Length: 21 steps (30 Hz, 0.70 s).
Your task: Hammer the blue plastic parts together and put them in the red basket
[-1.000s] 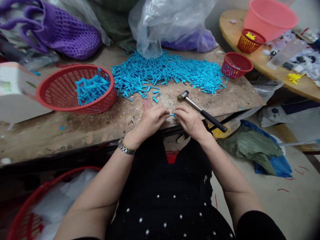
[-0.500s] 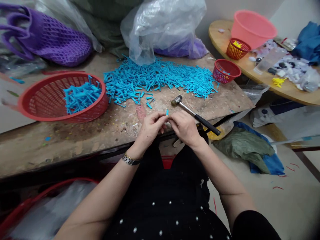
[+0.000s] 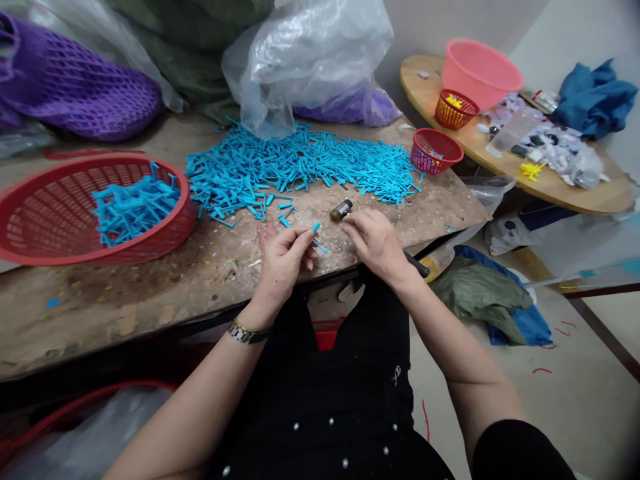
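My left hand (image 3: 285, 260) pinches a small blue plastic piece (image 3: 316, 227) between thumb and fingertips, its end sticking up above them. A thin blue bit shows just beneath those fingers. To the right, my right hand (image 3: 377, 243) is loosely curled with its fingers a little apart, over the shaft of a small hammer (image 3: 341, 211). The hammer's head lies on the worktable beside the fingertips, and its black handle comes out behind my wrist. I see no grip on the shaft. Behind both hands spreads a heap of blue plastic pieces (image 3: 300, 163).
A red oval basket (image 3: 45, 200) with blue pieces stands on the worktable (image 3: 165, 293) at left. At the heap's right end is a small red basket (image 3: 440, 148). Plastic bags (image 3: 310, 60) rise behind. A round table (image 3: 480, 150) at right bears a pink basin (image 3: 480, 73).
My hands, together half a second ago, have parted. The right moved to the hammer, now over its shaft; the left keeps the blue piece, now tilted. The whole view has shifted slightly.
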Motion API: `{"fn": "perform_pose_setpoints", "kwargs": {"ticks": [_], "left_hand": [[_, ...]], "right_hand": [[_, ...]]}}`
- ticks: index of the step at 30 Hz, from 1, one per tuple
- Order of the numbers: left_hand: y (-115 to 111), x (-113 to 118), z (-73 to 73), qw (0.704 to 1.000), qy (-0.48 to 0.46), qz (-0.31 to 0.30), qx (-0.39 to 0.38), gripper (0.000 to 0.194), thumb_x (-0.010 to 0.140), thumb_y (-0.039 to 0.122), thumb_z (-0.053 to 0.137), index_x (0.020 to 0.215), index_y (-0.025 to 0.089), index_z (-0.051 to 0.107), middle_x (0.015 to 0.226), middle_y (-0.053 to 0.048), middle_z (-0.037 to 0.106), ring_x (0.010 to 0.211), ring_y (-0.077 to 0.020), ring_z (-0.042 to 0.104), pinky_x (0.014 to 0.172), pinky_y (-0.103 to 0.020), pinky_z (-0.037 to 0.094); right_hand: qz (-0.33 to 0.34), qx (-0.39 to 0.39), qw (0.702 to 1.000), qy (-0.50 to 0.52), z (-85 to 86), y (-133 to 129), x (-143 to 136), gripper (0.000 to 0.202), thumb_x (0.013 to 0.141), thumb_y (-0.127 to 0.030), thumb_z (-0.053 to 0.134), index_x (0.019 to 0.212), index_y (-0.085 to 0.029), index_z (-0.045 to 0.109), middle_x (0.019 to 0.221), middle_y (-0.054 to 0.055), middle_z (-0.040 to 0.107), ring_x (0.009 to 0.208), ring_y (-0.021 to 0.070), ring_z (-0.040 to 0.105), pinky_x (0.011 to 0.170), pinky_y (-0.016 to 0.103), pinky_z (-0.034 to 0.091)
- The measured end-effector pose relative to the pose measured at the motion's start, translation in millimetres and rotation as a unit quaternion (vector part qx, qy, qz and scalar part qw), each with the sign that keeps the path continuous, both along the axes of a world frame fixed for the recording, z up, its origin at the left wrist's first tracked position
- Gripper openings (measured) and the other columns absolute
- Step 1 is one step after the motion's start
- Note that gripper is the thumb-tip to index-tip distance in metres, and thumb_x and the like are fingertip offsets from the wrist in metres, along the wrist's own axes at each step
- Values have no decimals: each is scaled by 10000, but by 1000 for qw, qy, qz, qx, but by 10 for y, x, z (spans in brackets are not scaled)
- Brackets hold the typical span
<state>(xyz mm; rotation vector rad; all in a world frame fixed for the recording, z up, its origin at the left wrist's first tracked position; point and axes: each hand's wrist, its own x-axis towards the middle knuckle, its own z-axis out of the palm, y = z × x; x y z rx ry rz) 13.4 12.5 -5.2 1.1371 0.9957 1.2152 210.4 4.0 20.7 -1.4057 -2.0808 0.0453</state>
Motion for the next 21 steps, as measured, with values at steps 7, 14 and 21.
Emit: {"fn": "perform_pose_setpoints", "kwargs": {"ticks": [7, 14, 21], "left_hand": [[-19, -35, -56, 999, 28, -25, 4, 336, 805, 495, 761, 829, 172, 670, 582, 18, 639, 428, -64, 530, 424, -159, 408], [-32, -71, -81, 997, 60, -48, 14, 306, 827, 471, 739, 857, 168, 704, 601, 11, 637, 475, -74, 542, 455, -171, 421], [-73, -77, -5, 996, 67, -62, 9, 313, 816, 478, 746, 819, 168, 699, 591, 12, 628, 475, -75, 531, 451, -170, 419]], "right_hand": [[-156, -49, 980, -116, -43, 616, 669, 358, 973, -233, 546, 1291, -124, 670, 1282, 210, 628, 1206, 362, 539, 1074, 527, 433], [-226, -114, 959, -131, -220, 1075, 893, 445, 992, -312, 545, 1394, -127, 591, 1357, 234, 579, 1248, 388, 525, 1044, 578, 462], [-178, -120, 962, -169, -258, 947, 741, 384, 1008, -297, 516, 1339, -136, 624, 1323, 223, 593, 1220, 361, 536, 1073, 549, 445]]}}
